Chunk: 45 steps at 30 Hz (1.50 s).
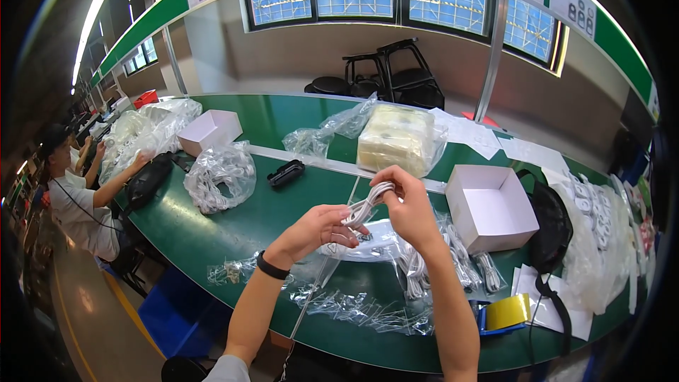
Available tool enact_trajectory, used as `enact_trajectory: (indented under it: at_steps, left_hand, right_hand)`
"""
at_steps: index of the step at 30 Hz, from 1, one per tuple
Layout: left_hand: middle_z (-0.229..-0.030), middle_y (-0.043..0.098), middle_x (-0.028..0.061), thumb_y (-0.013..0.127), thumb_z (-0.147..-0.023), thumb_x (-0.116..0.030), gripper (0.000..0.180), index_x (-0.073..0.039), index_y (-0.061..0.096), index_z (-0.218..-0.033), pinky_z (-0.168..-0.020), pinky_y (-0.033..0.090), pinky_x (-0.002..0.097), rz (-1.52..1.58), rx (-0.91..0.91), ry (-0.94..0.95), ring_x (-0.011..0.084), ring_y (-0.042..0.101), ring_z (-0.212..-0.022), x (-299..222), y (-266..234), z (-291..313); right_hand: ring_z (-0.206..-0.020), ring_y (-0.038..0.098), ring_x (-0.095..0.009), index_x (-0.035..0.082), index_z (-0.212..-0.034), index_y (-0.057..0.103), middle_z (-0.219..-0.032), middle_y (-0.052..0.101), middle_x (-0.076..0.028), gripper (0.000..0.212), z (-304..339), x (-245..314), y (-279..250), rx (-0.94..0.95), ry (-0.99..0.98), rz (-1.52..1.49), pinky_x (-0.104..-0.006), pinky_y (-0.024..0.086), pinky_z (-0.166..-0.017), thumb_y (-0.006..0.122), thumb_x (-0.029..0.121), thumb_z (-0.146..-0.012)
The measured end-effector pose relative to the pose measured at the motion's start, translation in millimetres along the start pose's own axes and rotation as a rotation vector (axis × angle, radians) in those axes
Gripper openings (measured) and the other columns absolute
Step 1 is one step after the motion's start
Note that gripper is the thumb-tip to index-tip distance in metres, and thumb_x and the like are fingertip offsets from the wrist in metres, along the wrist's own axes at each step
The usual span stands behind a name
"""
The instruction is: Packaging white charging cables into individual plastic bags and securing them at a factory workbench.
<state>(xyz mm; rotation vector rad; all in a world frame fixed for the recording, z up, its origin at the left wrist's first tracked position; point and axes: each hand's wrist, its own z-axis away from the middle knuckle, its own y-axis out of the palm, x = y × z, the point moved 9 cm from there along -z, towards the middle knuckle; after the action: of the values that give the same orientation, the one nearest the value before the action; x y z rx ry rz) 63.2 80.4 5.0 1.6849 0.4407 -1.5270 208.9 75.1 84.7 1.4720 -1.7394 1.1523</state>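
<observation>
Two hands (320, 229) (410, 213) raised over green table (170, 216), left half-curled, right pinched, both holding coiled white cable (363, 209)

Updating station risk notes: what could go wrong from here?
The coiled white cable, held between left hand and right hand, might spring open if the grip slips. Loose clear strips on the table below could snag or scatter. The yellow tape roll, close by the right forearm, may get bumped.

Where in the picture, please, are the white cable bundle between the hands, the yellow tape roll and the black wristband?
White cable bundle (368, 204): head view, middle of its strands.
Yellow tape roll (508, 312): head view, its yellow surface.
Black wristband (271, 269): head view, band's visible middle.
</observation>
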Motion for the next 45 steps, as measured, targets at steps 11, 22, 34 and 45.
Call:
enact_trajectory:
  at_steps: [11,22,34,45]
  left_hand:
    - [-0.115,0.069,0.0241,0.059,-0.101,-0.026,0.043,0.007,0.056,-0.127,-0.084,0.059,0.0318,-0.033,0.054,-0.081,0.0236,0.073,-0.094,5,-1,4]
    - [-0.105,0.072,0.0205,0.065,-0.098,-0.026,0.036,0.007,0.066,-0.112,-0.081,0.06,0.0329,-0.166,0.017,-0.054,0.0244,0.074,-0.089,9,1,2]
    - [-0.106,0.072,0.0201,0.062,-0.099,-0.022,0.033,0.006,0.065,-0.116,-0.086,0.06,0.0342,-0.077,0.037,-0.039,0.026,0.073,-0.094,19,-1,-7]
    - [-0.108,0.071,0.0161,0.06,-0.101,-0.023,0.034,0.005,0.064,-0.12,-0.087,0.06,0.033,0.01,0.009,0.04,0.0243,0.071,-0.098,12,-2,-9]
  right_hand:
    - [-0.084,0.064,-0.011,-0.004,-0.101,0.063,-0.092,0.065,-0.005,0.018,0,-1,3,0.015,0.072,-0.25,-0.0259,0.053,-0.079,0.05,-0.009,-0.09]
    - [-0.082,0.064,-0.013,-0.003,-0.101,0.065,-0.09,0.067,-0.007,0.02,1,1,8,0.168,0.095,-0.176,-0.0274,0.052,-0.079,0.051,-0.007,-0.088]
    - [-0.088,0.068,-0.016,-0.004,-0.101,0.071,-0.094,0.072,-0.011,0.019,8,11,11,0.26,0.094,0.068,-0.0305,0.053,-0.085,0.059,0.001,-0.088]
    - [-0.088,0.067,-0.017,-0.005,-0.108,0.064,-0.096,0.07,-0.012,0.023,5,2,-1,0.137,0.114,-0.107,-0.0296,0.053,-0.085,0.061,0.001,-0.086]
